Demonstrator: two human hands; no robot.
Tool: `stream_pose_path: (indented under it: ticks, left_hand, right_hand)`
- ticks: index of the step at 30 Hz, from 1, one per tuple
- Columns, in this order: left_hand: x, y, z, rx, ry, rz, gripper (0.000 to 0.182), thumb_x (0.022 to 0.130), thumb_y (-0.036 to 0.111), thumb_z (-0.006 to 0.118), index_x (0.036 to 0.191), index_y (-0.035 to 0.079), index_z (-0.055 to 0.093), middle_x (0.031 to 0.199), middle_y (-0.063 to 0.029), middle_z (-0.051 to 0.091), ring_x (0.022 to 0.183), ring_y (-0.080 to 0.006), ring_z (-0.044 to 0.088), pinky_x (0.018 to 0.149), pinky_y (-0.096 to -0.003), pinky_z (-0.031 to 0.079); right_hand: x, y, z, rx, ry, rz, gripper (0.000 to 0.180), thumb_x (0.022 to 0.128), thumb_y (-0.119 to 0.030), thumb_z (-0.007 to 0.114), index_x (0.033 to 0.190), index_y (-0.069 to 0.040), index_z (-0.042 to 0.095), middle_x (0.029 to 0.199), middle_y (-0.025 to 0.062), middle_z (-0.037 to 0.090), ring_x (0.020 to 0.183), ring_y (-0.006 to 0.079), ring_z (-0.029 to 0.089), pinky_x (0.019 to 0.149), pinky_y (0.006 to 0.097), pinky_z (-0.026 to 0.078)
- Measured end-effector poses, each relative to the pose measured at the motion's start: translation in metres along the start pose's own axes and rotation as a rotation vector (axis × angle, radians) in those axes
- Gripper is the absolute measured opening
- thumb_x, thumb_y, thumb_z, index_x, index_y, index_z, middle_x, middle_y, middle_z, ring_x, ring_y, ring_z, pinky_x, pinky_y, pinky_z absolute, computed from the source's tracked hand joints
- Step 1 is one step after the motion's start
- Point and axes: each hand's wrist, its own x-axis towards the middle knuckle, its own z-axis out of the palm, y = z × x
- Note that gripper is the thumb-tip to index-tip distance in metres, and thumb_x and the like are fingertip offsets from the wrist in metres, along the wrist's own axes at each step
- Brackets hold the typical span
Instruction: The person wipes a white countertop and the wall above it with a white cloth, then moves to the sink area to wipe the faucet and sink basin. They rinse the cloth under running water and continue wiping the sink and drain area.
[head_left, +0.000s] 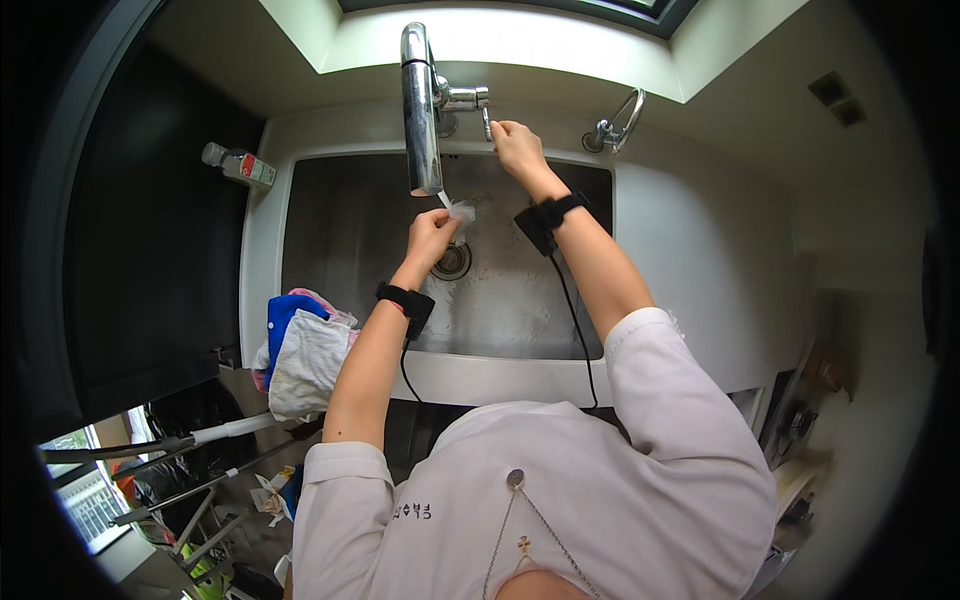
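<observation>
My left hand (430, 241) pinches a small translucent white piece, perhaps thin plastic or wet tissue (462, 215), under the spout of a chrome faucet (421, 127). A stream of water falls from the spout onto it. Below lies the round drain (452, 262) of a stainless steel sink (510, 300). My right hand (517, 148) is at the faucet's lever handle (487, 124), with the fingertips on its end. Both wrists wear black straps with small boxes and cables.
A smaller chrome tap (600, 136) stands behind the sink's right corner. At the left are a clear bottle with a label (240, 165) and piled cloths (304, 360) on the sink's front left edge. A metal rack (187, 495) stands at lower left.
</observation>
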Motion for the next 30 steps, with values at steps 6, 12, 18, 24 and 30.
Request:
stream_pose_path:
  ticks: [6,12,18,24,30]
  left_hand:
    - [-0.005,0.008,-0.027,0.292,-0.009,0.435,0.021,0.082,0.022,0.067,0.09,0.003,0.072,0.085,-0.0148,0.067,0.079,-0.0265,0.066,0.07,-0.0358,0.049]
    - [0.004,0.011,-0.03,0.358,0.08,0.285,0.026,0.084,0.024,0.073,0.091,-0.001,0.072,0.074,-0.0087,0.07,0.066,-0.011,0.062,0.063,-0.0285,0.049]
    - [0.006,0.01,-0.044,0.567,0.164,0.357,0.039,0.086,0.035,0.07,0.071,-0.001,0.064,0.06,-0.0085,0.06,0.055,-0.0146,0.053,0.055,-0.0336,0.042]
    - [0.009,-0.007,-0.049,0.562,-0.093,0.26,0.034,0.091,0.031,0.061,0.085,-0.002,0.063,0.069,-0.0139,0.062,0.062,-0.0243,0.057,0.062,-0.0361,0.045]
    - [0.021,-0.008,-0.047,0.446,-0.1,0.466,0.024,0.092,0.017,0.061,0.102,-0.004,0.067,0.116,-0.0197,0.065,0.108,-0.0266,0.063,0.087,-0.0316,0.047]
  right_hand:
    - [-0.073,0.008,0.012,0.034,-0.357,-0.537,0.044,0.071,-0.017,0.071,0.112,-0.003,0.066,0.117,0.0181,0.063,0.11,0.0328,0.059,0.095,0.0405,0.046]
    - [-0.086,0.013,0.031,0.015,-0.473,-0.215,0.019,0.069,-0.015,0.069,0.085,-0.006,0.073,0.08,0.0151,0.07,0.079,0.0321,0.068,0.068,0.0384,0.054]
    - [-0.091,0.014,0.036,-0.055,-0.326,-0.076,0.013,0.071,-0.017,0.069,0.082,-0.012,0.074,0.083,0.0122,0.07,0.082,0.0306,0.068,0.072,0.0395,0.054]
    - [-0.086,0.012,0.034,0.121,-0.305,-0.13,0.017,0.08,-0.018,0.064,0.094,-0.01,0.07,0.092,0.0123,0.07,0.087,0.0309,0.067,0.076,0.0398,0.053]
    - [-0.092,0.017,0.019,0.102,-0.195,-0.222,0.016,0.077,-0.013,0.062,0.09,-0.008,0.07,0.091,0.0138,0.07,0.088,0.0315,0.067,0.078,0.0392,0.053]
